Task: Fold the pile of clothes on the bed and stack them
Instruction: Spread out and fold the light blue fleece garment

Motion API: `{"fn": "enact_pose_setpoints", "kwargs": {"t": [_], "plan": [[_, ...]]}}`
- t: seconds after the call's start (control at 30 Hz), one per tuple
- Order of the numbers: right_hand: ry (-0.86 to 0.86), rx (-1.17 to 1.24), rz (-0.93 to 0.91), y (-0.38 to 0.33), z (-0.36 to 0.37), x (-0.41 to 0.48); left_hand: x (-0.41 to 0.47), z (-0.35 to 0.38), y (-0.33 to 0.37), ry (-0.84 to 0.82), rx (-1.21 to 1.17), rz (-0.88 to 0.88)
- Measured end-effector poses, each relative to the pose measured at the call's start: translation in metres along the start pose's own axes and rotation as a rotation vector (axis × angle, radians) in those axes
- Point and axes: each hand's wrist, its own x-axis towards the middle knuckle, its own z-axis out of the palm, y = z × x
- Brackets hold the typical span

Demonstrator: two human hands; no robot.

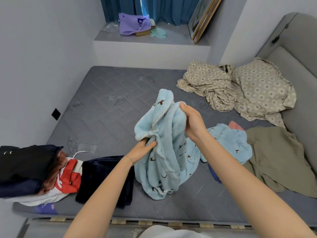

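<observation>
A fluffy light blue garment [164, 152] with small dark bird prints and a white bead trim hangs bunched above the grey mattress [106, 103]. My left hand [142, 150] grips it low on its left side. My right hand [193, 122] grips its upper right edge. More light blue fleece [229, 143] lies on the bed to the right, over a pink piece [235, 125]. An olive garment [281, 157] lies spread at the right. A stack of folded clothes [29, 169], dark with red and white, sits at the left, with a dark navy folded piece [106, 179] beside it.
A beige patterned sheet and pillow [240, 88] lie crumpled at the far right near the grey padded headboard [295, 54]. A window ledge [171, 36] behind the bed holds a purple bag [132, 24] and leaning picture frames [204, 18]. White walls close in on the left.
</observation>
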Motion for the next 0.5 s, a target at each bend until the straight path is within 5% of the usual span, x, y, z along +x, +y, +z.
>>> {"fn": "enact_pose_setpoints", "kwargs": {"t": [0.17, 0.33, 0.5], "plan": [[0.132, -0.068, -0.091, -0.005, -0.018, 0.003, 0.009, -0.002, -0.003, 0.097, -0.055, -0.035], [0.182, -0.291, -0.143, -0.012, -0.038, 0.002, 0.006, -0.013, 0.032, 0.114, -0.414, 0.035], [0.187, -0.545, -0.219, -0.019, -0.044, 0.004, 0.006, -0.036, 0.075, 0.240, -0.271, 0.160]]}}
